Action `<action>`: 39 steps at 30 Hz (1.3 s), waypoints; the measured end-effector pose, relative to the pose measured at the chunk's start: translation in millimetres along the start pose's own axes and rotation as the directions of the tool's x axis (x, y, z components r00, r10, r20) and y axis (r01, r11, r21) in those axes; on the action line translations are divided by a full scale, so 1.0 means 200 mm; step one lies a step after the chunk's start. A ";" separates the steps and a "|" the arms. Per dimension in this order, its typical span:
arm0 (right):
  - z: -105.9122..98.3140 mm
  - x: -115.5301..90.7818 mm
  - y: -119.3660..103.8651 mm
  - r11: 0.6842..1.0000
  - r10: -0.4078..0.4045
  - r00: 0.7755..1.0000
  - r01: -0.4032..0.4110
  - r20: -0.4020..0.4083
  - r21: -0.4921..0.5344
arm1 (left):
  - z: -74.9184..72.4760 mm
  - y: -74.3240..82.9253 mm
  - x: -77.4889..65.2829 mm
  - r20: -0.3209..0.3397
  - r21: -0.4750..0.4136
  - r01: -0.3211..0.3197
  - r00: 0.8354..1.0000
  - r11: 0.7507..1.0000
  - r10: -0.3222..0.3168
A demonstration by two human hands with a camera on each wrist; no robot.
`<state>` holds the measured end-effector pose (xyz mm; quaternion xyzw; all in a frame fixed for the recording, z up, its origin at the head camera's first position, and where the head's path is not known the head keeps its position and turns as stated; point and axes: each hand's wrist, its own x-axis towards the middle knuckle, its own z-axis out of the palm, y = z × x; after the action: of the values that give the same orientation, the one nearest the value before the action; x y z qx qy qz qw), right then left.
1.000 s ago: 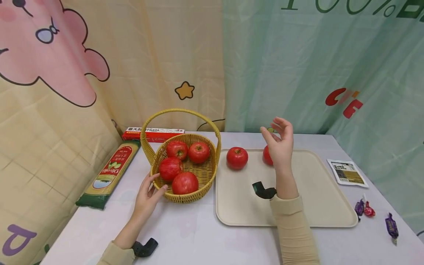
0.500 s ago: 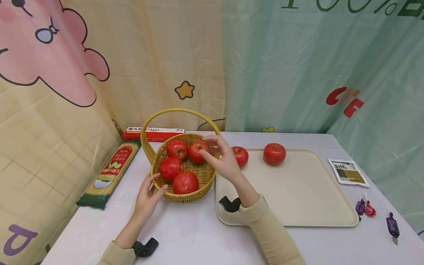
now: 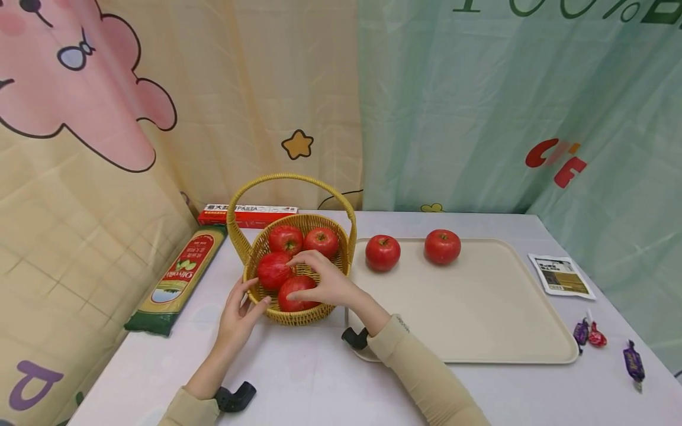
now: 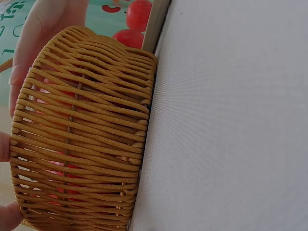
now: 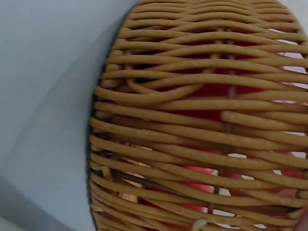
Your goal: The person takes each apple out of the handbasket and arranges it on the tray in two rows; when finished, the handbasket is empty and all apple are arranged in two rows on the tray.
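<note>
A wicker basket (image 3: 319, 313) with a tall arched handle holds several red apples. My right hand (image 3: 333, 284) reaches over its right rim, with thumb and fingers spread about the front apple (image 3: 293, 290); beyond the fingertips lies another apple (image 3: 274, 270). At the left front rim, my left hand (image 3: 237, 313) rests its fingertips and thumb on the wicker. The left wrist view shows the woven side of the basket (image 4: 82, 130) close up, with the right hand (image 4: 48, 29) above it. In the right wrist view the basket wall (image 5: 202, 106) hides most of the fruit.
On the right lies a beige tray (image 3: 453, 313) bearing an apple (image 3: 382, 252) and a second apple (image 3: 443, 247) along its far side. A pasta bag (image 3: 178, 278) and a red pasta box (image 3: 247, 216) lie left of and behind the basket. Wrapped candies (image 3: 634, 364) and a sachet (image 3: 562, 276) sit far right.
My right hand has swung left from above the tray to the basket, then down towards the front apple. The left hand has stayed at the rim.
</note>
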<state>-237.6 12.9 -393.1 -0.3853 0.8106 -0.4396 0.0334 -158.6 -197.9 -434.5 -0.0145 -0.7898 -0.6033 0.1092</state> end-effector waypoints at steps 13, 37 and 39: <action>0.02 0.03 -0.01 0.985 0.105 0.983 -0.082 0.149 -0.149 | -0.01 -0.02 0.01 -0.005 0.009 -0.005 1.000 1.000 0.005; -0.13 -0.02 0.01 0.993 0.122 0.984 -0.122 0.131 -0.008 | 0.00 -0.01 0.00 -0.001 -0.011 -0.010 1.000 1.000 0.010; -0.20 -0.06 0.00 0.987 0.135 0.986 -0.143 0.103 0.077 | 0.00 -0.01 0.00 0.001 -0.018 -0.018 1.000 1.000 0.018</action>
<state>-244.3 47.8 -372.1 -0.3471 0.8138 -0.4505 0.1196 -158.5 -198.2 -436.4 -0.0229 -0.7842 -0.6095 0.1140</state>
